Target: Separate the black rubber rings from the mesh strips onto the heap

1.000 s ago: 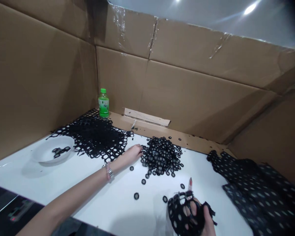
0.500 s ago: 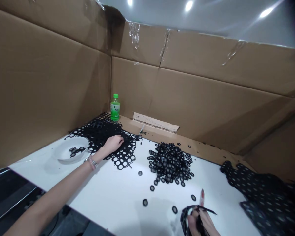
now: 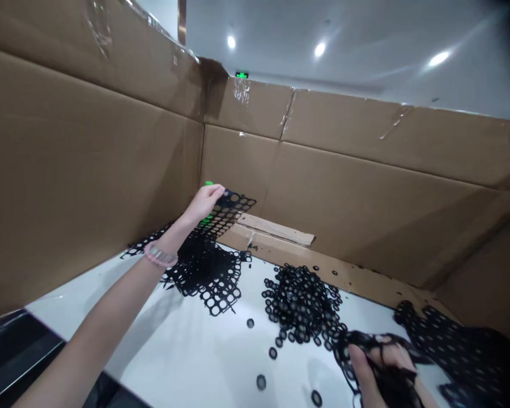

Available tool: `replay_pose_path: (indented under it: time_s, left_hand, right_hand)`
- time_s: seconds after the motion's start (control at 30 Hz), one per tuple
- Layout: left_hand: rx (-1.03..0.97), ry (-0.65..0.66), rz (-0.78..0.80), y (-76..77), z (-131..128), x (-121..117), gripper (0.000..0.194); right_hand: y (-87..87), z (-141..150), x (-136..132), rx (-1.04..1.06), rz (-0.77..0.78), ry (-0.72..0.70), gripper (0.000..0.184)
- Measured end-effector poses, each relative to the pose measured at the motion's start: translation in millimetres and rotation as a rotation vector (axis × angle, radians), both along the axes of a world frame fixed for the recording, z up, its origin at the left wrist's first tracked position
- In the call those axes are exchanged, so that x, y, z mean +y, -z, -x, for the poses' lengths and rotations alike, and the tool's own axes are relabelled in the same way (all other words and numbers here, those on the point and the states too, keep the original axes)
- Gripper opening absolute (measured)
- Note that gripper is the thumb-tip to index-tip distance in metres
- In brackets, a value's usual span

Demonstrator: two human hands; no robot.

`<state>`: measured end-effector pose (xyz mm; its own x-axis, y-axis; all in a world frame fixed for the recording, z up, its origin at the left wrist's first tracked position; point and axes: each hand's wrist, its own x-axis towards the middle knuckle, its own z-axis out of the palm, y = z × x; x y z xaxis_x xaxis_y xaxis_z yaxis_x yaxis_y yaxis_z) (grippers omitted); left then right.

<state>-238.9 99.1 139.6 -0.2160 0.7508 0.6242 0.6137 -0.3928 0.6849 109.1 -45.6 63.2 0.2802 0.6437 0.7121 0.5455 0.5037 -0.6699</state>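
The left hand (image 3: 204,204) holds up the far end of a black mesh (image 3: 212,277), its long axis rising off the white table (image 3: 187,351) toward the cardboard wall (image 3: 110,170). A heap of small black rings (image 3: 300,306) lies between the well-apart hands. The right hand (image 3: 385,360), nearer the heap, clutches a tangled perforated strip (image 3: 391,385) beside a dotted black sheet (image 3: 454,357).

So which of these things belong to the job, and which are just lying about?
Job:
left hand holding black punched mesh
right hand gripping black perforated strip
pile of black rings

Lying about:
cardboard walls
loose cardboard strip
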Motion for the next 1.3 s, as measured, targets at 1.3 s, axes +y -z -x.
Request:
replay_pose_path:
  time_s: [1.3]
  left_hand:
    - [0.039,0.723,-0.009,31.3,-171,-165,0.012]
  right_hand:
    - [8.7,34,-39,-0.057,-0.083,-0.269,0.030]
